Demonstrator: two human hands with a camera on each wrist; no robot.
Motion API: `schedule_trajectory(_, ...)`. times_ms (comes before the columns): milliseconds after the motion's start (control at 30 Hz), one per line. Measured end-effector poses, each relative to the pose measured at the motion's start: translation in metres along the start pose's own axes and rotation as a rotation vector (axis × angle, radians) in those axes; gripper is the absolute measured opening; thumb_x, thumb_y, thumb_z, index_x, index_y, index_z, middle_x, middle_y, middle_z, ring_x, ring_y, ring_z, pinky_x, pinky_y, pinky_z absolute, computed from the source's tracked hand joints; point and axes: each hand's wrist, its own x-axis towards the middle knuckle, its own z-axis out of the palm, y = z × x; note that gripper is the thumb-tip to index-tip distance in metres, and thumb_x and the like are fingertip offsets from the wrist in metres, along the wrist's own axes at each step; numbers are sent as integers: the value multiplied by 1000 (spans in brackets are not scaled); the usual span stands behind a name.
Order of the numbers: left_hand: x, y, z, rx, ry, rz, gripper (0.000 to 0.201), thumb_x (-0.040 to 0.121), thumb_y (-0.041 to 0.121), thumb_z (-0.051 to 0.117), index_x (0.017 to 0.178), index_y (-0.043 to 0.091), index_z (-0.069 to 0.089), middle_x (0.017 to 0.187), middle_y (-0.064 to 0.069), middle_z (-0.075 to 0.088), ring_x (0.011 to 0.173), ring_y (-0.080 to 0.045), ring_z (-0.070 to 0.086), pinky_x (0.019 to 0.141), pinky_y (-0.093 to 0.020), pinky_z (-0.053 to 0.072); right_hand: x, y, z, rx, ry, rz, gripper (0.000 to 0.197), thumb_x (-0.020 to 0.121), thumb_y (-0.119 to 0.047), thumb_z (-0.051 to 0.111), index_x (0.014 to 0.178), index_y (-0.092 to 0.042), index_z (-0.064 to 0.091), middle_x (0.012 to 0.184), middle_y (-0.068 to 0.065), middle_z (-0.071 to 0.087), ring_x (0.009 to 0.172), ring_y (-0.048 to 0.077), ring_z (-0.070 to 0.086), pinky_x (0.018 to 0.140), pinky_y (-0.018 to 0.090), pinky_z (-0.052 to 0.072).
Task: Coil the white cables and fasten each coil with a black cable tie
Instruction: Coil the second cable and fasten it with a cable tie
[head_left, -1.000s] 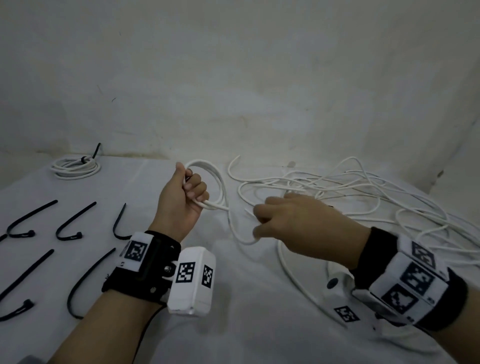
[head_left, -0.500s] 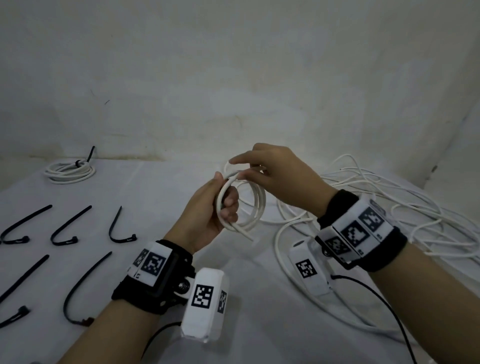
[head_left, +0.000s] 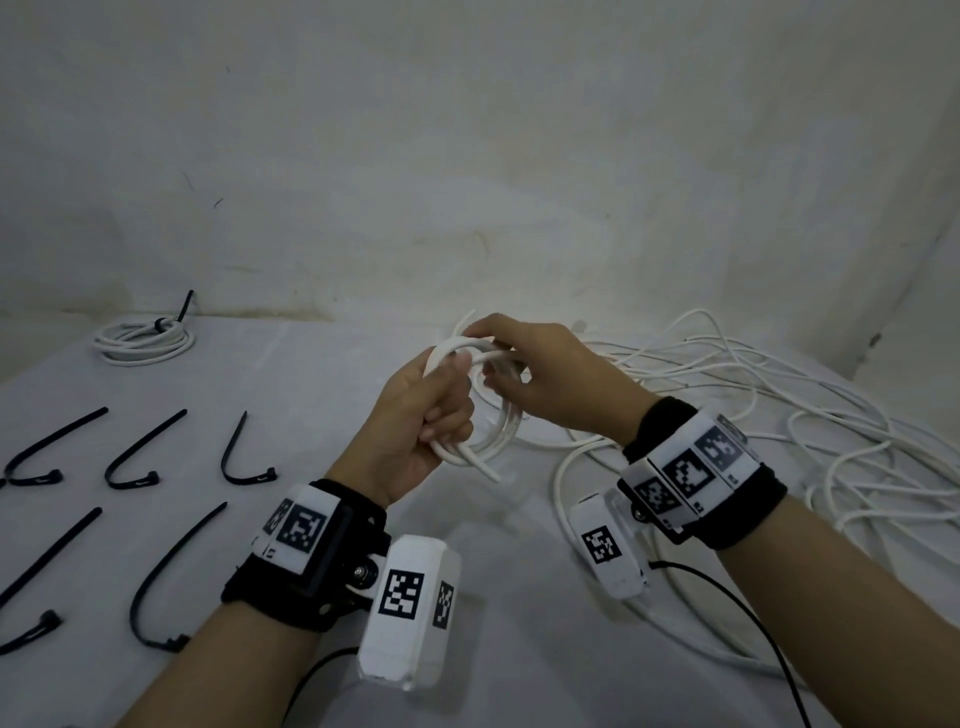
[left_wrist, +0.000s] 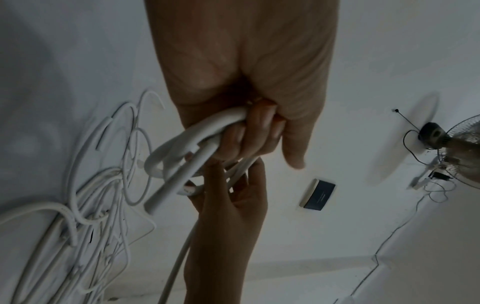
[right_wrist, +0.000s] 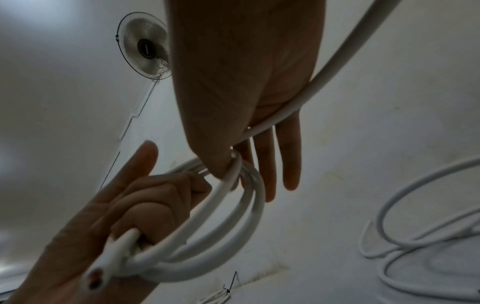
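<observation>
My left hand (head_left: 441, 415) grips a small coil of white cable (head_left: 501, 441) held upright above the table; its cut end (head_left: 491, 474) sticks out below the fingers. My right hand (head_left: 511, 353) pinches the cable at the top of the coil between thumb and forefinger. In the right wrist view the cable (right_wrist: 298, 98) runs across the right palm into the coil (right_wrist: 233, 226), and the other fingers are straight. The left wrist view shows the fingers (left_wrist: 249, 133) curled round the loops (left_wrist: 182, 148). Several black cable ties (head_left: 140, 452) lie at the left.
A tangled pile of loose white cable (head_left: 779, 415) covers the table's right side and trails toward me (head_left: 566, 499). A tied coil (head_left: 143, 340) lies at the far left by the wall. A white cloth (head_left: 311, 395) covers the table. A fan (right_wrist: 145, 45) stands off the table.
My right hand picked the cable up off the table and brought it over to my left hand. The one loop there has become a coil, and both hands have moved closer together.
</observation>
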Motion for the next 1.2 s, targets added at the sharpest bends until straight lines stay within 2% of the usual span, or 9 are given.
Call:
schedule_trajectory(133, 3, 2, -5, 265, 61, 14, 21, 85, -2, 59, 73, 12, 50, 45, 3, 37, 36, -8, 32, 43, -21, 33, 1, -1, -2, -18, -15, 43, 16, 90, 1, 47, 99, -7, 57, 77, 2, 61, 65, 16, 60, 59, 15, 45)
schedule_trajectory(200, 3, 6, -10, 459, 101, 73, 9, 87, 1, 61, 88, 10, 61, 52, 3, 51, 44, -10, 46, 48, -24, 43, 1, -3, -4, -20, -22, 45, 14, 91, 2, 46, 89, -10, 54, 73, 0, 59, 62, 13, 55, 57, 12, 41)
schedule_trajectory(333, 3, 13, -20, 693, 128, 156, 17, 91, 12, 59, 107, 11, 65, 61, 8, 60, 53, -10, 55, 66, -38, 56, 1, -6, -1, 18, -52, 58, 16, 94, -3, 47, 88, -17, 53, 68, -7, 57, 57, 0, 53, 57, 10, 40)
schedule_trajectory(433, 1, 13, -16, 794, 115, 219, 22, 97, 17, 50, 118, 17, 59, 69, 2, 59, 50, -11, 54, 63, -42, 56, 1, -6, 2, 202, -39, 101, 15, 95, -1, 46, 95, -11, 57, 69, -4, 62, 58, 5, 62, 57, 11, 42)
schedule_trajectory(567, 1, 12, -13, 847, 136, 277, 21, 101, 19, 41, 120, 25, 47, 85, -4, 63, 46, -12, 51, 50, -28, 52, -2, -8, 4, 364, 4, 103, 48, 97, -1, 46, 137, -26, 44, 81, 7, 66, 64, 15, 67, 62, 12, 45)
schedule_trajectory(767, 1, 8, -12, 821, 221, 381, 20, 102, 20, 38, 104, 15, 57, 68, -6, 58, 42, -14, 47, 46, -27, 49, 2, -14, 9, 414, 147, 109, 32, 94, -3, 55, 123, -14, 61, 81, 9, 68, 58, 19, 68, 62, 20, 52)
schedule_trajectory(933, 2, 9, -10, 764, 281, 417, 20, 102, 17, 38, 102, 14, 57, 87, 2, 61, 42, -11, 45, 44, -27, 46, 0, -25, 12, 710, 215, 170, 21, 91, -1, 58, 110, -8, 64, 76, 16, 68, 57, 24, 68, 60, 35, 59)
schedule_trajectory(1067, 2, 10, -10, 705, 282, 403, 22, 102, 16, 37, 111, 15, 57, 81, 1, 56, 41, -12, 43, 42, -26, 43, 0, -27, 18, 943, 179, 290, 26, 95, -16, 55, 119, -5, 56, 70, 8, 63, 46, 17, 55, 55, 35, 55)
schedule_trajectory(1200, 4, 7, -10, 677, 260, 407, 19, 103, 18, 36, 106, 14, 54, 81, -4, 54, 38, -13, 41, 41, -26, 40, 3, -25, 21, 972, 122, 346, 27, 99, -25, 48, 105, -2, 60, 57, 4, 53, 40, 10, 41, 50, 26, 49)
